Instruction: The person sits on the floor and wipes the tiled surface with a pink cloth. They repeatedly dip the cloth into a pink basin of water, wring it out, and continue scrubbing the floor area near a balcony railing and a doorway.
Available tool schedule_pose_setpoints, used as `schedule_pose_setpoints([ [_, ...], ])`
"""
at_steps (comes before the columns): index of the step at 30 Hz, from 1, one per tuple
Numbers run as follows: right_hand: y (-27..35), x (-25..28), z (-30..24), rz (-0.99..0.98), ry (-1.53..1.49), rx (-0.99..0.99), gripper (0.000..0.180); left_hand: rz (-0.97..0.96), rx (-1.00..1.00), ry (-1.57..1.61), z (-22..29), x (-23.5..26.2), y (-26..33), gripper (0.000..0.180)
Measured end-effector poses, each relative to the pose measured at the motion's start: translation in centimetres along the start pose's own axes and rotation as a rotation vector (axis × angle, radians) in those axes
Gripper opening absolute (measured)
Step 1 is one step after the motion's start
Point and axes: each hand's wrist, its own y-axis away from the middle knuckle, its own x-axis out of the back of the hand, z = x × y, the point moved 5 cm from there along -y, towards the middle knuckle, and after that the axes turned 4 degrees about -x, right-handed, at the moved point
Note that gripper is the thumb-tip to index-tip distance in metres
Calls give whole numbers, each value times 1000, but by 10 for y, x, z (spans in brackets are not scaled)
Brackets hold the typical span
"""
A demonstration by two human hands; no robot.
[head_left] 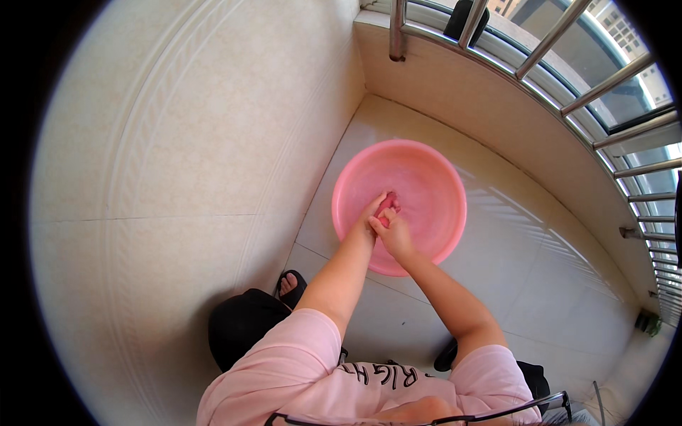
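Observation:
A round pink basin [341, 184] stands on the tiled floor in front of me, with what looks like shallow water in it. Over its middle, my left hand [372, 208] and my right hand [394, 236] are close together. Both are closed on a small, bunched red cloth [388, 201], which shows between the fingers. Its exact kind is too small to tell. My right hand lies nearer to me, its thumb by the left wrist. Parts of the fingers of both hands are hidden.
A cream tiled wall [177, 163] rises on the left. Metal window bars [554, 39] run above a low wall on the far and right sides. My foot in a black slipper [290, 287] is near the left wall. A small plant [648, 323] is at far right.

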Motion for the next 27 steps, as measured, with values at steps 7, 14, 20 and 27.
schedule_pose_setpoints([
  [7, -25, 12, 24, 74, 476, -84, 36, 473, 84, -72, -17, -18, 15, 34],
  [14, -66, 62, 101, 253, 278, -124, 33, 487, -189, -478, -2, -22, -4, 44],
  [20, -41, 26, 118, -326, 675, -196, 36, 589, -369, -871, 32, 22, -2, 49],
  [27, -51, 48, 148, 297, -23, -253, 37, 596, -161, -715, -6, -9, -2, 52],
])
